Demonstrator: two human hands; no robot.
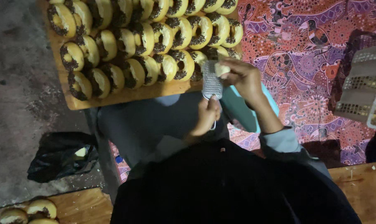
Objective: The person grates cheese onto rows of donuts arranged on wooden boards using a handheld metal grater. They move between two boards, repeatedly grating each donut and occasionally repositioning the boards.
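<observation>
Holding doughnuts (pixel 146 39), a wooden board (pixel 125 96).

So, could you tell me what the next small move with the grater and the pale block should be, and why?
Probably a short downward stroke: the right hand presses the pale block against the top of the metal grater, which the left hand steadies by its handle over the chocolate-topped doughnuts at the edge of the wooden board. The nearest doughnuts appear to carry no pale shavings.
</observation>
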